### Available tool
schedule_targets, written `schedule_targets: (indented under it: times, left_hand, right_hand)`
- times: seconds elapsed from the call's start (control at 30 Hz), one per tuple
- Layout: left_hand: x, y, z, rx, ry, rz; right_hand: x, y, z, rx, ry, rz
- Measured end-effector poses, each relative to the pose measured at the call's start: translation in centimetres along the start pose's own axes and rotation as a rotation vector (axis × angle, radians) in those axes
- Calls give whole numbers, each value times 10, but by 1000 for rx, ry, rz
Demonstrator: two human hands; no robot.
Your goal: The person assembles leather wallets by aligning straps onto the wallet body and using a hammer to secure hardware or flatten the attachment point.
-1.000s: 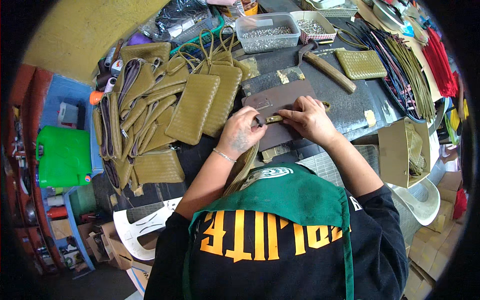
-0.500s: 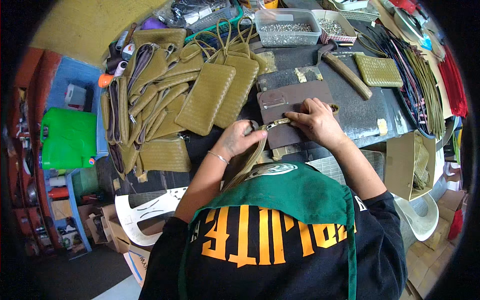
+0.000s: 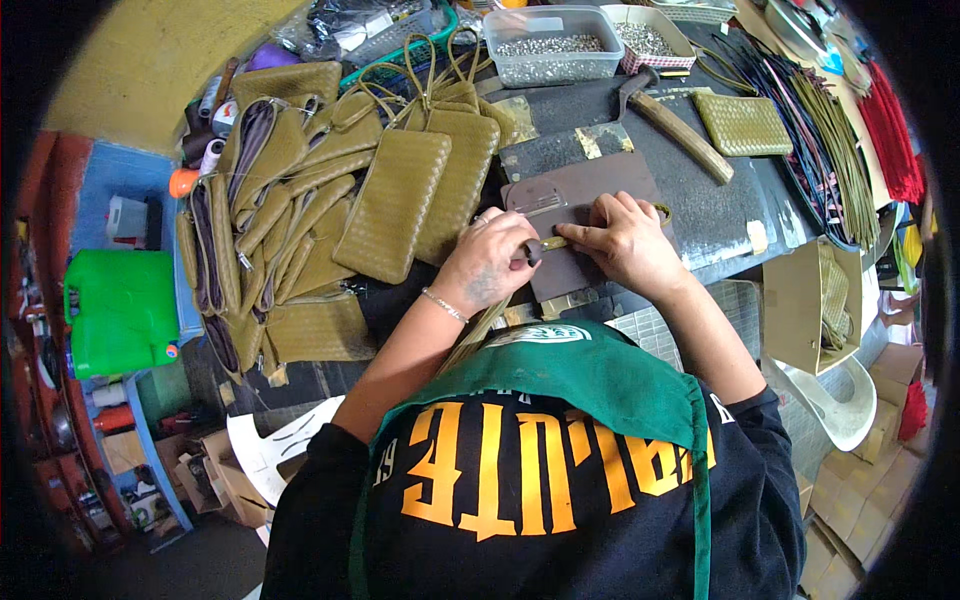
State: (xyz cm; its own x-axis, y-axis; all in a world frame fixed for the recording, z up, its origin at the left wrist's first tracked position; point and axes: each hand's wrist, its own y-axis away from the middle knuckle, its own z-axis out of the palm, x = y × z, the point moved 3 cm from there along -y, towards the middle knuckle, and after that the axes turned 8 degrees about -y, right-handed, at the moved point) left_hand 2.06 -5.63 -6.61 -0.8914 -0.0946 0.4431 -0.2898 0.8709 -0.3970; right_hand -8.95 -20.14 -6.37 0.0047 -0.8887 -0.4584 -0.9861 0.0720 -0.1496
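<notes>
A narrow olive strap [image 3: 556,243] lies across a dark brown leather-like pad [image 3: 590,188] on the bench. My right hand [image 3: 626,243] is closed on the strap, its index finger pressing it against the pad. A loop end [image 3: 662,212] of olive strap shows beyond that hand. My left hand [image 3: 488,262], with a bracelet at the wrist, is wrapped round a small dark round-ended tool [image 3: 533,252]. The tool's end stands at the strap's left part; its exact kind is hidden. More olive strips [image 3: 482,328] hang below my left hand towards the apron.
Several olive woven pouches [image 3: 395,205] are piled on the left. A wooden-handled hammer [image 3: 682,137] lies beyond the pad, near another olive pouch [image 3: 742,124]. A clear tub of metal bits [image 3: 552,65] stands at the back. Bundled cords [image 3: 840,165] lie right; a cardboard box [image 3: 800,300] stands below.
My left hand has shifted its grip, turning the dark tool's end towards the strap and covering the metal piece seen earlier. My right hand stays on the strap. The whole view has shifted slightly.
</notes>
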Motion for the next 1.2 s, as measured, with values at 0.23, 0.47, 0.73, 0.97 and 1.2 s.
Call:
schedule_targets:
  times: [0.23,0.47,0.73,0.97,1.2]
  left_hand:
    - [-5,-1,10,-95,-34,48]
    - [-2,-3,7,-148,325,-215]
    - [-7,1,15,-56,845,-346]
    - [-6,3,18,10,643,-249]
    - [-3,2,17,14,537,-161]
  right_hand:
    - [8,-12,-4,-10,111,-207]
    - [11,-12,-2,-60,56,-198]
    - [9,-13,-3,-56,50,-169]
    - [11,-13,-2,-70,40,-171]
    - [12,-13,0,-82,70,-162]
